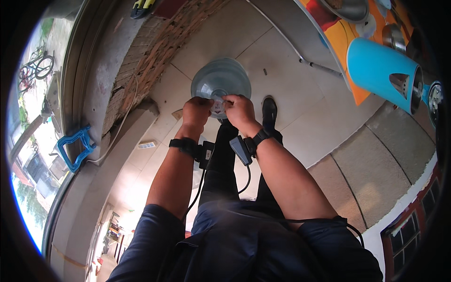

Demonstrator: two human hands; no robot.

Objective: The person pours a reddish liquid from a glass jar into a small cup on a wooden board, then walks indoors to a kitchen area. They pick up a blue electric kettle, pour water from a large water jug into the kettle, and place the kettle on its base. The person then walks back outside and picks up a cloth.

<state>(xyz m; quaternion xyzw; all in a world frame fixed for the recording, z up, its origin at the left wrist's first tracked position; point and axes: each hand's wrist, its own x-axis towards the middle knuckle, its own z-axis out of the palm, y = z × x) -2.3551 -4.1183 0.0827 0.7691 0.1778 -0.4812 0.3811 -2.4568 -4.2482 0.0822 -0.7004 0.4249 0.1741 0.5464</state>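
Translucent blue-tinted plastic, large round bottle (221, 75): located ahead of the person's legs, with pale tiled floor (300, 98) around it. Left hand (196, 113) and right hand (240, 112) are at the bottle's near side, flanking a small whitish piece with red print (218, 107). Each grip has curled fingers; whether either clamps the piece cannot be told. Right of the bottle: bright-blue cylinder (383, 73) above an orange-topped bench (358, 93).
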